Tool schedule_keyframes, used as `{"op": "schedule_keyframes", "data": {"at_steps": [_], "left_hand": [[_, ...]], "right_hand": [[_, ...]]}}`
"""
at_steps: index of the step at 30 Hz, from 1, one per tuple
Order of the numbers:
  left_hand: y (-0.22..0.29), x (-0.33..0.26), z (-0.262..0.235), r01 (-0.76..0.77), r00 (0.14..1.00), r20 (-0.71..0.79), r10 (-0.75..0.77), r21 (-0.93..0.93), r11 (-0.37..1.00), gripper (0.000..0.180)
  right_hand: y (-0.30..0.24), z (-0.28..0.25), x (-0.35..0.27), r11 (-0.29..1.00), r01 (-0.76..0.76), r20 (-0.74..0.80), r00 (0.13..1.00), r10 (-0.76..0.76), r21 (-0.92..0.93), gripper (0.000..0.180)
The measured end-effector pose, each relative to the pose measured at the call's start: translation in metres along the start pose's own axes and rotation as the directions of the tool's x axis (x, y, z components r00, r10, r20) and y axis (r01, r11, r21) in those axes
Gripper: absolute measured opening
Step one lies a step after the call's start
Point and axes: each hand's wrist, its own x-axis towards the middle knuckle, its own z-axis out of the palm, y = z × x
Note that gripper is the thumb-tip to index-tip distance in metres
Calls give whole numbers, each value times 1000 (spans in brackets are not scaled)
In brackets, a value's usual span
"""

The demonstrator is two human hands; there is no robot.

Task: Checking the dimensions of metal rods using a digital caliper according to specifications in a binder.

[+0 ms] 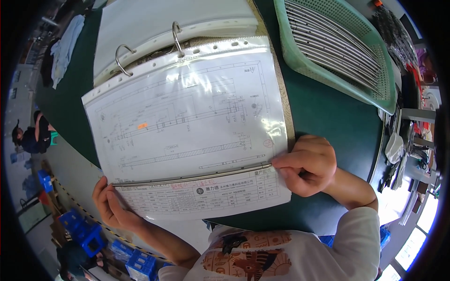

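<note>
A long thin metal rod (192,177) lies across a technical drawing in a clear plastic sleeve (187,126), along the lower part of the sheet. My left hand (108,203) pinches the rod's left end at the sheet's lower left corner. My right hand (307,165) pinches the rod's right end at the sheet's right edge. The sleeve hangs on the metal rings (176,37) of an open white ring binder (159,28), which rests on a dark green table (328,117).
A green plastic basket (337,51) full of several similar metal rods stands at the table's far right. Blue crates (84,229) sit on the floor at lower left. Another person (35,133) is at the far left. Clutter and machinery fill the right edge.
</note>
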Motion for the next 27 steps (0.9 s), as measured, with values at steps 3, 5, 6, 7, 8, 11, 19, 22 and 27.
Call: {"op": "schedule_keyframes", "data": {"at_steps": [3,5,6,7,8,11,19,22,27], "left_hand": [[1,-1,0,-2,1000,2,2,4,1000,16],[2,0,0,0,1000,-5,0,4,1000,16],[2,0,-1,2,1000,-2,-2,9,1000,17],[1,0,-1,3,1000,0,-3,14,1000,17],[1,0,0,3,1000,-1,-3,14,1000,17],[2,0,1,5,1000,-2,-5,19,1000,17],[1,0,0,4,1000,3,-4,7,1000,18],[1,0,0,4,1000,4,-4,9,1000,18],[1,1,0,3,1000,4,-3,-2,1000,17]], "right_hand": [[-1,1,0,1000,-12,-9,1000,12,9,21],[0,1,0,1000,15,-7,1000,-15,10,21],[-1,1,0,1000,15,-7,1000,-15,11,21],[0,1,0,1000,16,1,1000,-16,4,21],[0,1,0,1000,17,9,1000,-17,-2,21],[0,1,1,1000,15,13,1000,-15,-5,21],[0,1,2,1000,6,32,999,-6,-9,19],[0,1,1,1000,0,40,999,1,-7,18],[0,1,1,1000,-2,39,999,2,-4,18]]}}
